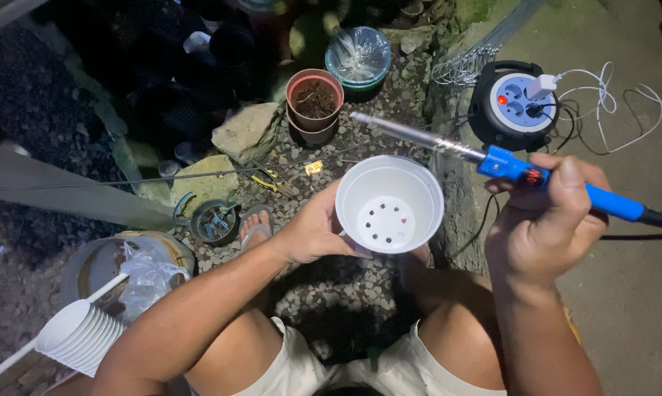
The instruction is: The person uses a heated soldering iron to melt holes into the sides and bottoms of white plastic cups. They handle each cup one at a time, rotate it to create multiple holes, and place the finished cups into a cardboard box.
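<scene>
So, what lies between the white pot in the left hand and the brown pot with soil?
In the head view, only gravel lies between the white pot and the brown pot.

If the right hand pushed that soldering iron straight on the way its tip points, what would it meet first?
Probably the brown pot of soil: the right hand aims the iron up-left, passing above the white pot held by the left hand. Depth is unclear.

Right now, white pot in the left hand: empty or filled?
Empty. The white pot, held in the left hand, faces the camera, and its bare base with a ring of drain holes shows.
</scene>
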